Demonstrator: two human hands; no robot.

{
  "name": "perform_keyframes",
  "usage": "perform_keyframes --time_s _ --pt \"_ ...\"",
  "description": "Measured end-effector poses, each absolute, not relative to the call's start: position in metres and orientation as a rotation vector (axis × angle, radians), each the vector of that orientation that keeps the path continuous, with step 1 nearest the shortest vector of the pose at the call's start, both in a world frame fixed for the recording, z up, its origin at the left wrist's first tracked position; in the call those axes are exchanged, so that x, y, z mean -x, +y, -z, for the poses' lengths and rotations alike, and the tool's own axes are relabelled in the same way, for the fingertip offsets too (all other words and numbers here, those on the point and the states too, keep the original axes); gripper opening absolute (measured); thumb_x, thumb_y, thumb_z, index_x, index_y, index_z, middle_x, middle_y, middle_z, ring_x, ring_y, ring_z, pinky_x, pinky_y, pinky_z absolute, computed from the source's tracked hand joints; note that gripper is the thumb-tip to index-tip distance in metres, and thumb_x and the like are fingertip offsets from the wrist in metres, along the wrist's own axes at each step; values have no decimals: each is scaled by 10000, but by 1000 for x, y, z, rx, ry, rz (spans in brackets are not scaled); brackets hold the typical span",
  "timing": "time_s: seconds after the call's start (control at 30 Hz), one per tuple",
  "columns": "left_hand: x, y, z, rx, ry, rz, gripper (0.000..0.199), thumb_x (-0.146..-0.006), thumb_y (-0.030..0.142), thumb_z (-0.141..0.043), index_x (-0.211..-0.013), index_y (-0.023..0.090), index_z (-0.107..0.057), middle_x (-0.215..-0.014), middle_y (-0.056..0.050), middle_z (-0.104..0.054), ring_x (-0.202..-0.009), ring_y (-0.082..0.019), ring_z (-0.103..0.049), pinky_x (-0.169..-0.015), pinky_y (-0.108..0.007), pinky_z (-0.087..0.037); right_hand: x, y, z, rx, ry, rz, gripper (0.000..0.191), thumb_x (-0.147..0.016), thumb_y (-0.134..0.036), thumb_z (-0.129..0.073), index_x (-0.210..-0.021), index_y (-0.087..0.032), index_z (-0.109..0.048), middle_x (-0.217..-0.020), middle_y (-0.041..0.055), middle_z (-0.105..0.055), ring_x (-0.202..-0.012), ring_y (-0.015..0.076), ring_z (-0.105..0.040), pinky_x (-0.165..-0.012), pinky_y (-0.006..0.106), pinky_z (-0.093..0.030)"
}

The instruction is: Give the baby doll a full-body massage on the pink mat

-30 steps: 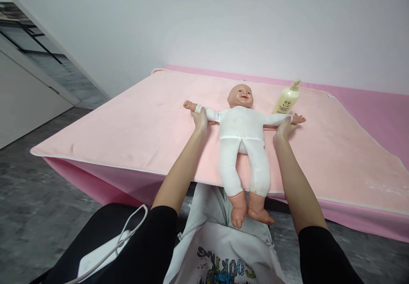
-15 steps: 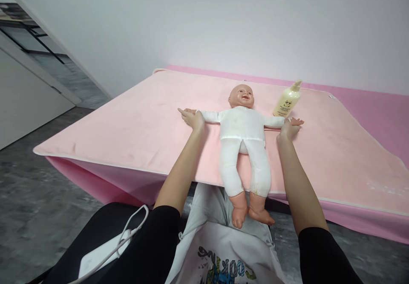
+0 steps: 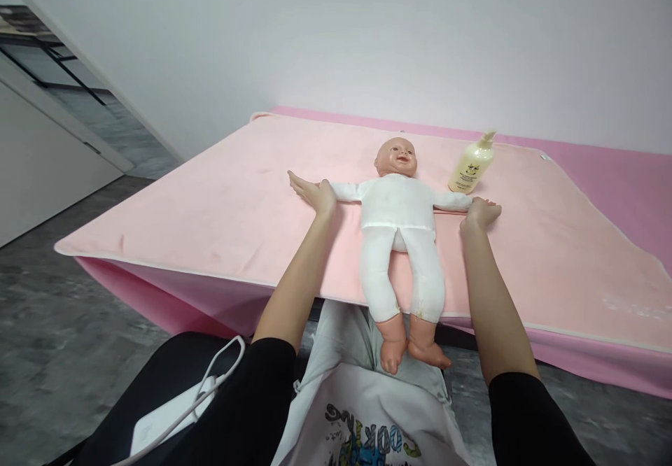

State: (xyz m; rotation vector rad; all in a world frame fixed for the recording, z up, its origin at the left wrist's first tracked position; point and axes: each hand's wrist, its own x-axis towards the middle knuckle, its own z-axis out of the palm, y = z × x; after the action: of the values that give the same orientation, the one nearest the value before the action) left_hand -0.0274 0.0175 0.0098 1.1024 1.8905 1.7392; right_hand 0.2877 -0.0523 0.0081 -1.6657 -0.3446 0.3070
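A baby doll (image 3: 399,203) in a white cloth body lies face up, arms spread to both sides. Its feet hang past the near table edge. My left hand (image 3: 315,196) is at the doll's hand on the left, thumb over it and fingers stretched out beneath; that doll hand is mostly hidden. Around the doll's other hand, my right hand (image 3: 480,214) is closed with the thumb on top, and only small doll fingertips show. A pale yellow pump bottle (image 3: 471,166) stands just beyond the doll's arm on the right.
A light pink blanket (image 3: 210,207) covers the table over a darker pink cloth (image 3: 603,179). Behind rises a white wall (image 3: 367,39). At lower left a white power bank (image 3: 171,417) with a cable lies on a black chair seat (image 3: 173,361).
My left hand has turned slightly, its fingers straighter, covering the doll's hand. My right hand has slid outward from the doll's wrist onto its hand. Doll and bottle have stayed put.
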Motion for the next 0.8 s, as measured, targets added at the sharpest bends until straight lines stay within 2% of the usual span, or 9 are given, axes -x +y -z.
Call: perform_keyframes --time_s 0.07,0.17,0.2,0.27,0.37,0.47,0.57,0.67,0.8 --pt "25 13 -11 -1248 1871 -1782 850 -720 78 -473 -1458 161 -58 -1548 -144 -118 -1456 -243 -39 -1189 -454 -93 -288 -55 -13 1709 -233 -312 595 -751 -61 -386 -1328 -47 -242 -1311 205 -399 -1240 189 -456 -1012 307 -408" --pt "20 3 -15 -1568 1796 -1828 793 -776 130 -478 -1462 190 -85 -1554 -112 -127 -1456 -244 -10 -1185 -457 -77 -288 -58 -20 1694 -258 -246 738 -714 -31 -360 -1410 -83 -120 -1447 192 -245 -1348 171 -320 -1049 315 -374" --pt "17 -1 -17 -1670 1762 -1836 763 -793 148 -482 -1459 191 -114 -1548 -109 -154 -1455 -244 -28 -1183 -449 -81 -287 -59 -21 1669 -297 -194 744 -704 -26 -345 -1414 -101 -135 -1464 176 -228 -1361 164 -298 -1053 323 -369" --pt "12 -9 -20 -1859 1676 -1823 670 -818 177 -480 -1434 185 -216 -1510 -113 -266 -1436 -251 -134 -1170 -436 -127 -280 -60 -23 1587 -437 -68 690 -703 -32 -313 -1383 -132 -246 -1411 146 -338 -1313 153 -375 -1029 334 -385" --pt "4 -16 -22 -2147 1528 -1666 447 -835 167 -432 -1282 173 -456 -1303 -118 -526 -1264 -257 -418 -1077 -425 -296 -260 -62 -24 1478 -798 85 486 -712 -64 -285 -1125 -154 -524 -1070 92 -589 -997 155 -587 -917 332 -437" --pt "-2 -19 -20 -2425 1375 -1380 259 -805 134 -415 -963 175 -616 -970 -93 -659 -982 -242 -558 -910 -391 -407 -233 -67 -23 1479 -1299 106 247 -669 -93 -338 -707 -172 -569 -741 52 -601 -753 165 -568 -776 294 -431" --pt "-6 -20 -18 -2511 1295 -1210 184 -769 122 -410 -722 186 -575 -783 -74 -642 -798 -218 -563 -766 -347 -426 -216 -71 -22 1564 -1646 16 156 -626 -102 -377 -549 -184 -485 -609 37 -546 -653 155 -497 -663 264 -361" --pt "-6 -20 -17 -2451 1327 -1172 176 -732 104 -388 -631 198 -496 -685 -55 -603 -664 -194 -528 -647 -318 -394 -215 -71 -22 1703 -1591 -114 156 -633 -104 -363 -529 -184 -447 -562 15 -493 -588 137 -426 -599 258 -287" --pt "-5 -21 -17 -2395 1310 -1117 179 -666 75 -368 -550 209 -397 -583 -31 -549 -575 -174 -477 -595 -304 -345 -221 -69 -21 1794 -1505 -263 154 -611 -103 -356 -484 -190 -368 -499 -13 -368 -554 124 -349 -566 258 -224"
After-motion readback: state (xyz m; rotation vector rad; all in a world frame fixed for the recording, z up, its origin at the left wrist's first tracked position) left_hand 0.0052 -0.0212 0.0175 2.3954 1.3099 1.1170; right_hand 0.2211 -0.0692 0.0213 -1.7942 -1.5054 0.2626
